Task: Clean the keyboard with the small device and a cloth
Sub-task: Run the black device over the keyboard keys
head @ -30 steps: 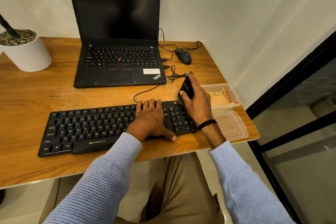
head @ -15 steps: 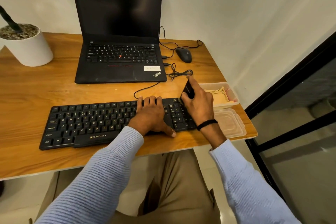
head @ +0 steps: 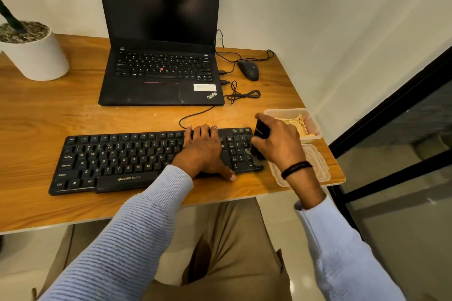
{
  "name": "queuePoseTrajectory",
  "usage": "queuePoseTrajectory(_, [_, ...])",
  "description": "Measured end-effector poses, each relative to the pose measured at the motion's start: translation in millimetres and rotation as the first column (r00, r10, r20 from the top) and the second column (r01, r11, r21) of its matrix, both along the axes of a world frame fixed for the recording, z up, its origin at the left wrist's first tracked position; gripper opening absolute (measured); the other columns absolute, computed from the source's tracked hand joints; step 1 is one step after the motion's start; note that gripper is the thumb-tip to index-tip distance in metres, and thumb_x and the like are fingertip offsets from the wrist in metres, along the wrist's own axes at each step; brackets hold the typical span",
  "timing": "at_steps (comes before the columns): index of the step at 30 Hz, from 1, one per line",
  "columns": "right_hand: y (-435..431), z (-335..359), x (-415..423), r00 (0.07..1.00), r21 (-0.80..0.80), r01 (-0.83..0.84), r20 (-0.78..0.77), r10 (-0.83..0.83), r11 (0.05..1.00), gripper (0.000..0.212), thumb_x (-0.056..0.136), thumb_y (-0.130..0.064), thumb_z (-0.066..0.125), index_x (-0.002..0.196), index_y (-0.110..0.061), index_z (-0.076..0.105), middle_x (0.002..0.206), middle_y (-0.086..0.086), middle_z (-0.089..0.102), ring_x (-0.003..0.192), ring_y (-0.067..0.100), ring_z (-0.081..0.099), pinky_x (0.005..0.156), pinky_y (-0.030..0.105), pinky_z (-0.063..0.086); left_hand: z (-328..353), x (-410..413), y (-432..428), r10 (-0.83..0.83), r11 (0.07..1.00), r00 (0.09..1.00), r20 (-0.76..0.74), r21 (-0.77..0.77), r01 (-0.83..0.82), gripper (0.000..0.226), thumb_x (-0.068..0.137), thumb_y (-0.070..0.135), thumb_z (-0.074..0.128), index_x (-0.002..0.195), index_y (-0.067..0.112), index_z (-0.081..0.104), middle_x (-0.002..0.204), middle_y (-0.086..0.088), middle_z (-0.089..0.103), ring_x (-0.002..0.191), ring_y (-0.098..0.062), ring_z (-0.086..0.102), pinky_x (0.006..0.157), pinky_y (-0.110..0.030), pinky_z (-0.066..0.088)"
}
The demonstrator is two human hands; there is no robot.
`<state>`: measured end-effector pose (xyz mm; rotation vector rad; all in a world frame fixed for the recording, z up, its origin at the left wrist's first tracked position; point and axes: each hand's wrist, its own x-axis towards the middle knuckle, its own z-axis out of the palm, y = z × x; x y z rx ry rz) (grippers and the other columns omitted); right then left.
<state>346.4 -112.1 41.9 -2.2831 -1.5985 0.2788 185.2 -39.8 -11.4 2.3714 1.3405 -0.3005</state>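
R hand [head: 281, 144] fingers grip small device [head: 259, 140] on keyboard [head: 122, 161] numpad; L hand [head: 203, 151] flat, fingers relaxed

Under the left hand [head: 203, 151], the right half of the keyboard [head: 122, 159], along the near edge of the table [head: 49, 110]. Just right of that hand, over the number pad, the right hand [head: 278, 144] with the small device [head: 260, 139] gripped upright, lower end at the keys. Beyond and right of the right hand, a container [head: 288, 112] with the cloth [head: 293, 122] in it; right of the wrist, a lid [head: 315, 166]. Beyond both hands, the laptop [head: 161, 76] — right of it, a mouse [head: 248, 69]. Far left, at the back, a plant pot [head: 34, 56].
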Motion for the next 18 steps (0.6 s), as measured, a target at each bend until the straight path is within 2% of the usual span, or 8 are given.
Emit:
queuePoseTrajectory(2, [-18.3,17.9,5.9,0.998,-0.181,-0.052,0.020,0.056,0.982,0.058,0.082,-0.030,0.071,0.136,-0.033,0.050,0.125,0.003,0.063,0.113,0.023,0.057,0.097,0.034,0.045,-0.5,0.3,0.2,-0.002,1.000,1.000,-0.001,0.001,0.002,0.145,0.054,0.079,0.077,0.158,0.010,0.002,0.162,-0.015,0.012,0.151,-0.035,0.006,0.122,-0.057,-0.007])
queuePoseTrajectory(3, [-24.5,26.7,8.9,0.998,-0.183,-0.058,0.004,0.060,0.981,0.059,0.081,-0.031,0.071,0.137,-0.033,0.049,0.126,0.001,0.063,0.113,0.021,0.057,0.097,0.033,0.046,-0.7,0.1,0.3,-0.004,1.000,1.000,0.001,-0.002,0.004,0.146,0.054,0.079,0.077,0.158,0.009,0.002,0.162,-0.015,0.011,0.151,-0.035,0.005,0.122,-0.057,-0.007])
queuePoseTrajectory(6, [-19.7,34.5,16.1,0.999,0.056,0.009,-0.041,-0.006,0.998,0.061,0.083,-0.031,0.070,0.139,-0.033,0.046,0.122,-0.001,0.064,0.111,0.016,0.058,0.093,0.023,0.042,-1.0,-0.3,0.3,-0.002,1.000,1.000,0.008,-0.010,0.002,0.146,0.054,0.079,0.078,0.158,0.010,0.001,0.163,-0.015,0.010,0.152,-0.036,0.004,0.122,-0.056,-0.007])
queuePoseTrajectory(8, [-3.6,23.2,14.2,0.988,0.206,0.078,-0.147,-0.048,0.975,0.065,0.085,-0.029,0.070,0.143,-0.033,0.041,0.125,-0.001,0.062,0.112,0.013,0.058,0.089,0.018,0.041,0.0,-0.2,0.4,0.000,1.000,1.000,0.005,-0.008,0.000,0.147,0.053,0.080,0.078,0.158,0.011,0.001,0.163,-0.015,0.010,0.152,-0.036,0.004,0.122,-0.056,-0.007])
queuePoseTrajectory(10, [12.4,6.9,8.6,0.957,0.257,0.122,-0.288,-0.044,0.959,0.071,0.085,-0.024,0.070,0.146,-0.033,0.034,0.130,0.001,0.059,0.115,0.014,0.058,0.092,0.022,0.046,0.6,0.1,0.0,0.003,1.000,1.000,-0.004,-0.001,-0.003,0.146,0.053,0.079,0.078,0.157,0.010,0.002,0.163,-0.015,0.011,0.152,-0.035,0.005,0.122,-0.056,-0.006])
queuePoseTrajectory(13, [21.3,-17.5,3.6,0.941,0.248,0.098,-0.339,-0.008,0.964,0.078,0.084,-0.013,0.071,0.148,-0.028,0.028,0.128,0.005,0.061,0.116,0.019,0.058,0.098,0.031,0.046,0.3,0.3,-0.2,0.009,1.000,1.000,-0.015,0.000,-0.009,0.148,0.052,0.081,0.077,0.158,0.010,0.002,0.162,-0.013,0.011,0.151,-0.034,0.005,0.123,-0.055,-0.005])
queuePoseTrajectory(16, [14.7,-29.2,4.5,0.964,0.249,0.040,-0.263,0.028,0.968,0.054,0.082,-0.011,0.071,0.129,-0.024,0.047,0.113,0.001,0.066,0.106,0.020,0.061,0.087,0.023,0.046,-1.8,0.3,0.1,0.008,1.000,1.000,-0.009,0.001,-0.008,0.149,0.051,0.081,0.077,0.158,0.010,0.001,0.162,-0.013,0.012,0.151,-0.034,0.005,0.123,-0.055,-0.004])
queuePoseTrajectory(18, [10.6,-24.1,9.7,0.978,0.162,-0.034,-0.198,0.066,0.986,0.044,0.078,-0.015,0.075,0.117,-0.023,0.055,0.105,-0.002,0.067,0.099,0.015,0.060,0.083,0.020,0.042,-2.5,0.7,0.6,0.003,1.000,1.000,-0.005,0.009,-0.003,0.147,0.052,0.081,0.077,0.158,0.010,0.002,0.161,-0.014,0.013,0.151,-0.034,0.007,0.123,-0.055,-0.003])
